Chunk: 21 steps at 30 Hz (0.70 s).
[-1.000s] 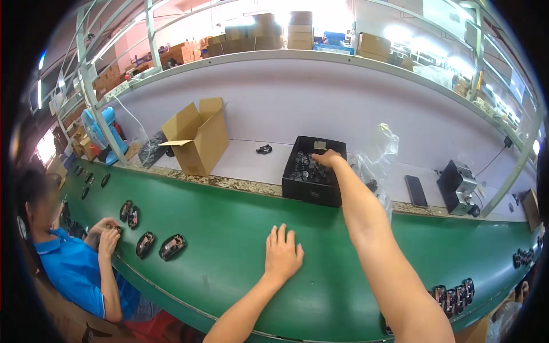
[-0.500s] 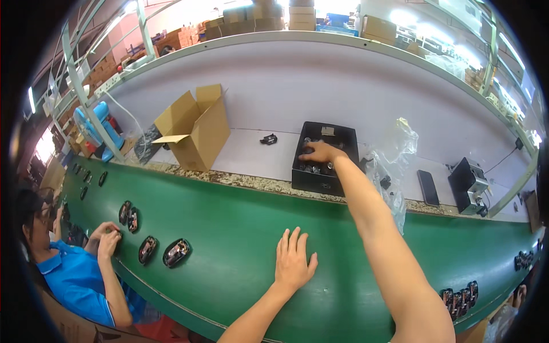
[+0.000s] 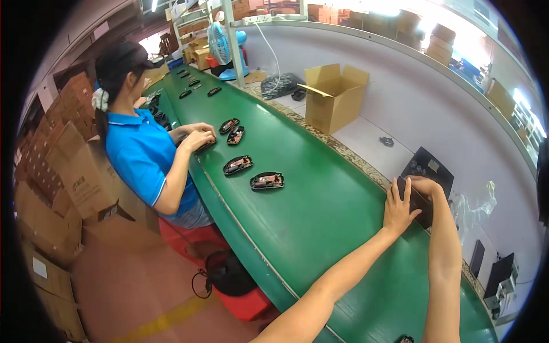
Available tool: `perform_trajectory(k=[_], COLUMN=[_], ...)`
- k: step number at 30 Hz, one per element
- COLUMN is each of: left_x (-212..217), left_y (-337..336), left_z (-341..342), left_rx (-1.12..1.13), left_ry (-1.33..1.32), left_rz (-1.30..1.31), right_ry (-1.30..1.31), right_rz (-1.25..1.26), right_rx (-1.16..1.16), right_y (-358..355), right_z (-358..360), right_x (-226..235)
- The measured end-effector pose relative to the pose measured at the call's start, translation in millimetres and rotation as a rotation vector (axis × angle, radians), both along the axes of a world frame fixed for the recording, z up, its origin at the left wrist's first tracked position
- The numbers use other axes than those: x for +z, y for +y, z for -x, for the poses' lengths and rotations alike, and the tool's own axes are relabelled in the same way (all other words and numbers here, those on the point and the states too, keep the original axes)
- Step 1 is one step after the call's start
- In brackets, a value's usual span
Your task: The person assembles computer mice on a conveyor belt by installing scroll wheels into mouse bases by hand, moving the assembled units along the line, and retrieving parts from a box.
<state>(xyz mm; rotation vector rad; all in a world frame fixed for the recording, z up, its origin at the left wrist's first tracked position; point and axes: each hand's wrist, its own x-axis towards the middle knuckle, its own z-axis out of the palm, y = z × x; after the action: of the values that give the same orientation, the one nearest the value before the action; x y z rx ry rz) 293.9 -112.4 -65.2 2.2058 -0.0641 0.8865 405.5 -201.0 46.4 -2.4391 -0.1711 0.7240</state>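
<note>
Probable box-handling step: my left hand [image 3: 399,211], fingers apart, and right hand [image 3: 426,186], grip indiscernible, at the black box [image 3: 444,174], table [image 3: 331,214]'s far edge; next likely needs coordinated fingers.

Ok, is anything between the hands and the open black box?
Nothing visible: the left hand and right hand are at the near side of the open black box. The clear plastic bag is off to the right, not between.

Bright scene, blown-out glare at upper right, pale sheen on the green tabletop [image 3: 320,211], fisheye curvature, black corners.
</note>
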Motion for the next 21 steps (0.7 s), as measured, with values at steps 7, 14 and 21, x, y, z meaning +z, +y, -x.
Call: perform_trajectory(k=[7, 14, 21], left_x=[2, 2, 9], left_y=[-10, -8, -8], left_z=[3, 6, 8], left_rx=[0.023, -0.059, -0.101], left_ry=[0.011, -0.006, -0.034], left_rz=[-0.008, 0.126, 0.174], right_ry=[-0.03, 0.142, 0.275], right_rz=[-0.189, -0.292, -0.446], right_rx=[0.039, -0.143, -0.144], right_y=[-9, -3, -15], right_z=[1, 4, -5], right_x=[-15, -20, -26])
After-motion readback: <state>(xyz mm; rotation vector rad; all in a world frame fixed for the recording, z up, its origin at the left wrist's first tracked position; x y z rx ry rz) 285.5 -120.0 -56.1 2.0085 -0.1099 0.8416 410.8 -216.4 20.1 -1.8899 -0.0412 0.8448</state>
